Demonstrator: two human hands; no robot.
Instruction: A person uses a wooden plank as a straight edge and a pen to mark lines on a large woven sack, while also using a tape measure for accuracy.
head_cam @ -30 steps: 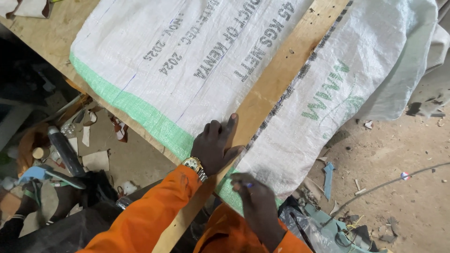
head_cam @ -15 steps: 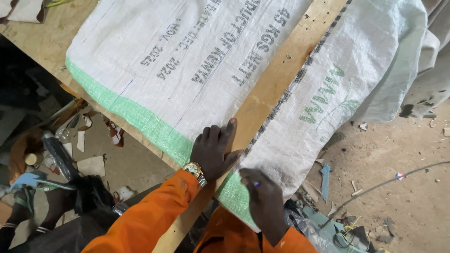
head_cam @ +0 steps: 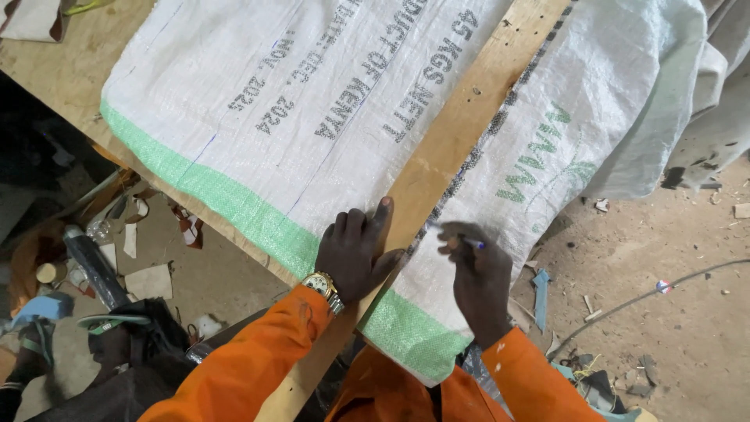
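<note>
My left hand (head_cam: 355,254) lies flat, fingers spread, on the wooden plank (head_cam: 461,133) that rests across the white sack (head_cam: 312,101) on the table (head_cam: 58,59). My right hand (head_cam: 476,277) grips a blue pen (head_cam: 474,244), its tip on the sack just beside the plank's edge.

Rough workshop, prob. outdoors: bare plywood worktable (head_cam: 70,70) w/ woven sacks (head_cam: 312,109), wooden plank (head_cam: 461,133) as straightedge, dirt floor (head_cam: 672,336) littered w/ scraps (head_cam: 148,281), cable (head_cam: 625,301).
</note>
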